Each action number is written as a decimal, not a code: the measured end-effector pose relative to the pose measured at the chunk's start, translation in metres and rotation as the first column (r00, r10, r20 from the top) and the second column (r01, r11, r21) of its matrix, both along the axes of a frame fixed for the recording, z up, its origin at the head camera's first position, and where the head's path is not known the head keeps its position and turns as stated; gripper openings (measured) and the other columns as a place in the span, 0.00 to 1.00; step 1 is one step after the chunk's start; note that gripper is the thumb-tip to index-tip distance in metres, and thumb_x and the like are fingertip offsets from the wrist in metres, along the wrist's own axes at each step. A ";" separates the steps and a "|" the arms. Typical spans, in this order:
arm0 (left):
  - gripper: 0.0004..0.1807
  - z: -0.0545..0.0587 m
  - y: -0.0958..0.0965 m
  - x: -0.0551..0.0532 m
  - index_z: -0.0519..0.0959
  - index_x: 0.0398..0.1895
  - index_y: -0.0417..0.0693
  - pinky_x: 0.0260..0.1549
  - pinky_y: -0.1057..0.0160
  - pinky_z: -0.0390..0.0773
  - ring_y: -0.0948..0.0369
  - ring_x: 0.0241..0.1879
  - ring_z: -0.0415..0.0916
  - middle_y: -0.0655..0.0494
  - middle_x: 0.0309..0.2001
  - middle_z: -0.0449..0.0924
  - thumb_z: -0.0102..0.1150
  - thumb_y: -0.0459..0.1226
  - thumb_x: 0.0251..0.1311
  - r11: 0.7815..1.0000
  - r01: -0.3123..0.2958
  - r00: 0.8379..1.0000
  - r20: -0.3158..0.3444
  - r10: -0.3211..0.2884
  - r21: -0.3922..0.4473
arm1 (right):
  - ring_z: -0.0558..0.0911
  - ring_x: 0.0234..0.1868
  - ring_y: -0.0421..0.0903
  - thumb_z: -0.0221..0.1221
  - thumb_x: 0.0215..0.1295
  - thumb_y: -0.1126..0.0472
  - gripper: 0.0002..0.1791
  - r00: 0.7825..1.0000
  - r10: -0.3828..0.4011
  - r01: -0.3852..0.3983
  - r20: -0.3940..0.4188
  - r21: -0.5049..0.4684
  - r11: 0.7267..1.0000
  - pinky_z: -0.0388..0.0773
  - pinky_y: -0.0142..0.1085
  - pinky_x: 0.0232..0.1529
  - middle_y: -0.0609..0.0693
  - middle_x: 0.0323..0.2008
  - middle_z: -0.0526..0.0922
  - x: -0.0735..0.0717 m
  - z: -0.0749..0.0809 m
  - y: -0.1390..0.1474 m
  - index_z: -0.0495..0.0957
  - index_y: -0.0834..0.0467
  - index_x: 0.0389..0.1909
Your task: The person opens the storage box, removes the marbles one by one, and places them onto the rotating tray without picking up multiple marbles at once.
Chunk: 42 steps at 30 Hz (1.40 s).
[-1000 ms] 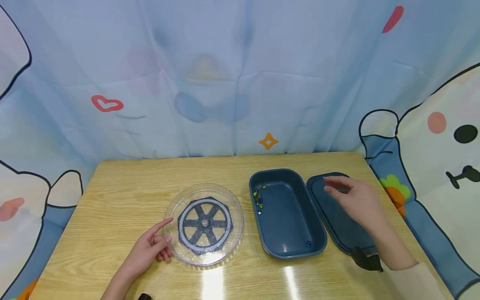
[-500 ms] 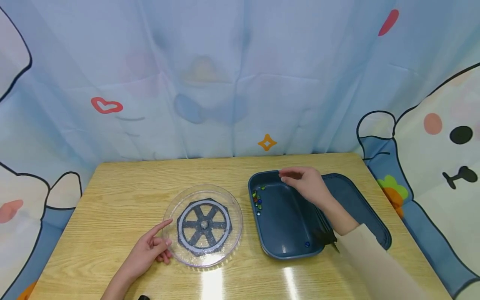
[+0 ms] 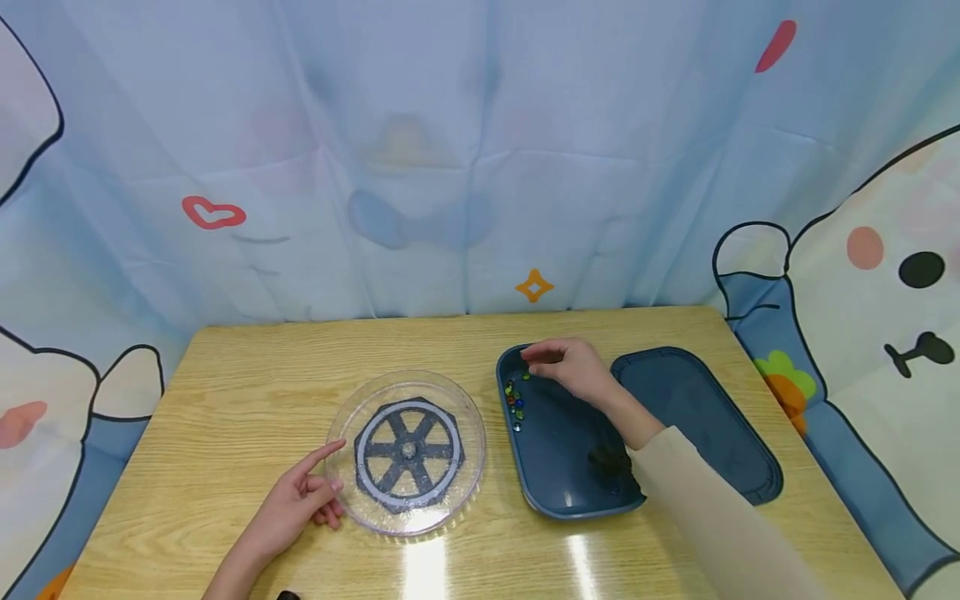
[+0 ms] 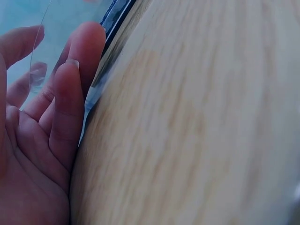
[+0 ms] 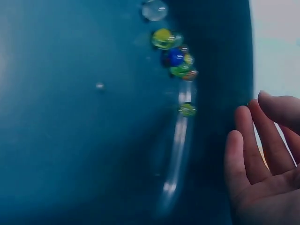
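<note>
My left hand (image 3: 300, 496) rests at the left edge of a clear round turntable (image 3: 408, 517) with a dark spoked base. Its index finger lies along the rim; the lower fingers bend loosely. In the left wrist view, fingers (image 4: 68, 93) sit beside the clear rim. My right hand (image 3: 573, 367) hovers over the far end of a blue plastic container (image 3: 555, 508), fingers loosely bent, and nothing shows between them. Just left of it, coloured glass marbles (image 3: 517, 403) cluster along the container's left wall. A lone green marble (image 5: 187, 110) lies nearest the right hand in the right wrist view.
The dark blue lid (image 3: 705, 417) lies flat right of the container. A small black object (image 3: 288, 595) shows at the lower picture edge. Behind the wooden table (image 3: 262, 375) hangs a printed curtain (image 3: 420, 167). A dark strap covers part of the container's floor.
My right hand has moved left from above the lid to above the marbles' end of the container. The left hand has stayed at the turntable's rim.
</note>
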<state>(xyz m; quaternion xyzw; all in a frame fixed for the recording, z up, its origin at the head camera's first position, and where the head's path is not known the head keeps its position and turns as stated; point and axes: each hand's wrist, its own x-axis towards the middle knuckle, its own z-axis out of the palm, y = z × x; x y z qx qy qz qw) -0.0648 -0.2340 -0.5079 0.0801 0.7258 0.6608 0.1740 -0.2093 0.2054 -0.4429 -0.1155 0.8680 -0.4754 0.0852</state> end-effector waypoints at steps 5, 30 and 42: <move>0.35 0.000 0.000 0.000 0.53 0.77 0.40 0.25 0.57 0.84 0.54 0.24 0.83 0.42 0.27 0.82 0.55 0.36 0.73 1.000 -0.003 1.000 0.000 0.003 -0.004 | 0.82 0.52 0.55 0.65 0.65 0.66 0.16 1.000 0.006 -0.005 -0.014 0.096 0.995 0.82 0.45 0.48 0.57 0.51 0.84 -0.004 -0.012 -0.004 0.83 0.60 0.54; 0.34 -0.001 0.000 0.000 0.53 0.77 0.39 0.24 0.57 0.84 0.55 0.23 0.82 0.42 0.27 0.82 0.54 0.35 0.73 1.000 0.010 1.000 -0.027 -0.010 0.007 | 0.83 0.37 0.47 0.68 0.58 0.72 0.09 0.990 0.059 -0.012 -0.125 0.346 0.938 0.82 0.37 0.33 0.54 0.40 0.85 -0.005 -0.036 -0.007 0.88 0.61 0.39; 0.34 -0.001 0.001 0.000 0.53 0.77 0.38 0.24 0.57 0.84 0.55 0.23 0.82 0.42 0.27 0.81 0.54 0.35 0.73 1.000 0.003 1.000 -0.023 -0.003 0.011 | 0.84 0.36 0.46 0.63 0.64 0.71 0.08 0.998 0.012 0.007 -0.064 0.276 0.961 0.81 0.38 0.33 0.51 0.36 0.85 -0.005 -0.026 -0.007 0.87 0.61 0.41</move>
